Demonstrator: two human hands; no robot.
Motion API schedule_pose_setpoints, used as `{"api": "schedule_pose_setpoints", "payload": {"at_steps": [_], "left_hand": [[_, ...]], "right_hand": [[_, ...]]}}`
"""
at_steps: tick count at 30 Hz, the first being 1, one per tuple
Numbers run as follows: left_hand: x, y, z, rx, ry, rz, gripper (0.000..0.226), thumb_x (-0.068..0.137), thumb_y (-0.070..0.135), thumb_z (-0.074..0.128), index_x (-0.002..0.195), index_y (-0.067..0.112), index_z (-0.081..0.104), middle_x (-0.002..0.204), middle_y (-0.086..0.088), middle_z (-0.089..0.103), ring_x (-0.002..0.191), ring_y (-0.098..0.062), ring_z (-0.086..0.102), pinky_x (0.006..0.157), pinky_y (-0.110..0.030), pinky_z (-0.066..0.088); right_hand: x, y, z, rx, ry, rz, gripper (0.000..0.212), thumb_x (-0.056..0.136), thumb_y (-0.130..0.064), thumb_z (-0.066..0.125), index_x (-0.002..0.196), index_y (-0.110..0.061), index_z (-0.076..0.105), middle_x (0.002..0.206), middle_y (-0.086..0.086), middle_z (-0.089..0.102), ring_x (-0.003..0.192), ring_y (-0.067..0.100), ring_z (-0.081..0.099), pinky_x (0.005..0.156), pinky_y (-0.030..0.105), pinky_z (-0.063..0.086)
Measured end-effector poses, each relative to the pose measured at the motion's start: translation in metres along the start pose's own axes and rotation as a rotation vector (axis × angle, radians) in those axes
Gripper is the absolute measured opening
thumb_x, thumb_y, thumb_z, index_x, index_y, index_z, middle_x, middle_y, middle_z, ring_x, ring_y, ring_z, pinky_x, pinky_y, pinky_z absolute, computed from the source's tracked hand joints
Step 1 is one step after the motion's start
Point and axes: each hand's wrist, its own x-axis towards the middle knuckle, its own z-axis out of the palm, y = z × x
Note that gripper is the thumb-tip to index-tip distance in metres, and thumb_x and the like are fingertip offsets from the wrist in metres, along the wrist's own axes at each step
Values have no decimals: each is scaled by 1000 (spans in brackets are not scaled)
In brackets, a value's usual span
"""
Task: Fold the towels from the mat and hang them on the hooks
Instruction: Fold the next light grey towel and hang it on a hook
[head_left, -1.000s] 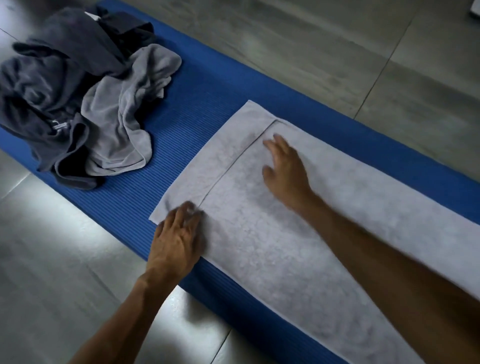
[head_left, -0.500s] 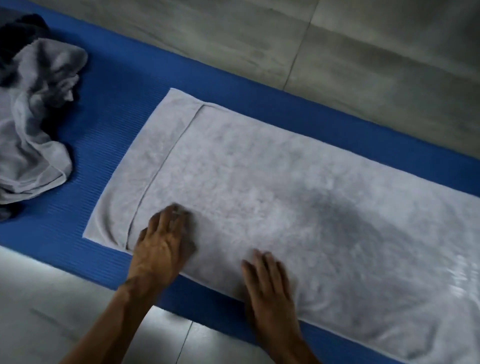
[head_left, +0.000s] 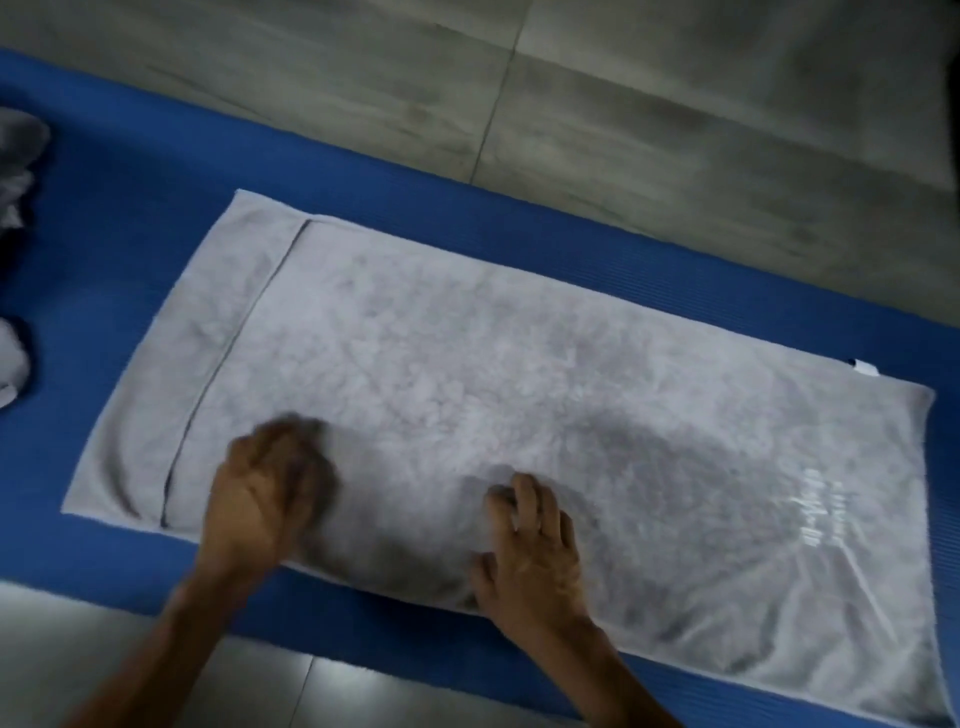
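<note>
Both hands now sit close together at the near long edge of the towel (head_left: 519, 405); a second ago the right hand was far out on the cloth near the stitched band, and it has since drawn back toward the body. View has also swung right, so the heap of other towels (head_left: 15, 260) that filled the upper left is now only a sliver at the left border.

Towel: pale grey, spread flat and lengthwise on the blue mat (head_left: 130, 218), far edge running parallel to the mat's far side. Stitched band line crosses it near its left end. Small white tag (head_left: 866, 368) pokes out at the far right corner. Cloth lies under both palms and extends well beyond the fingers in every direction but toward the body.

Left hand (head_left: 270, 493): motion-blurred, on the towel just right of the band line, wrist over the near hem. Fingers look bunched, but blur hides whether they pinch cloth or only press; cannot tell.

Right hand (head_left: 535, 551): sharper, palm down on the towel near the hem, fingers spread and loosely extended, tips resting on the pile. A slight ridge of cloth rises just ahead of the fingertips (head_left: 524, 486). Nothing gripped.

Grey floor tiles (head_left: 675, 130) lie beyond the mat and also on the near side.
</note>
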Motion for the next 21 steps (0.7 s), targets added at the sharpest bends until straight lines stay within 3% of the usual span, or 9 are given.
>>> {"api": "schedule_pose_setpoints", "payload": {"at_steps": [4,7,10,12,17,21], "left_hand": [[18,-74,-42,185,153,-264,54,77,40,38,109,2,61,108,-24,59,100,-46,53,84,-53,40],[22,-109,-65,219,118,-504,63,72,40,34,118,2,54,116,-27,53,108,-48,47,90,-55,38],[26,-114,-78,210,123,-756,47,87,37,45,124,7,49,123,-28,49,114,-49,45,95,-55,38],[26,-117,-84,181,87,-805,40,89,38,57,120,12,56,121,-24,55,115,-45,50,95,-53,42],[22,-112,-92,136,25,-790,31,76,48,65,91,22,69,97,-14,67,101,-37,60,84,-43,49],[23,-87,-92,85,62,-719,15,77,28,72,81,18,61,95,-19,67,93,-39,61,75,-41,47]], "right_hand": [[5,-6,4,-69,-25,20,68,66,-42,61,127,-17,48,143,14,37,127,35,33,96,47,46],[6,-7,5,-135,-9,18,72,61,-42,65,126,-15,51,140,16,42,125,37,35,92,48,47],[8,-9,8,-161,26,10,75,56,-41,68,123,-11,54,135,18,46,119,39,39,86,49,49],[9,-10,10,-183,43,2,75,57,-42,65,124,-10,53,135,18,44,119,40,41,86,49,49],[10,-11,9,-152,46,5,74,57,-42,63,123,-10,52,135,18,43,117,41,44,84,49,49],[10,-6,5,-118,38,-15,71,55,-42,68,120,-15,54,132,14,46,113,36,48,79,45,50]]}}
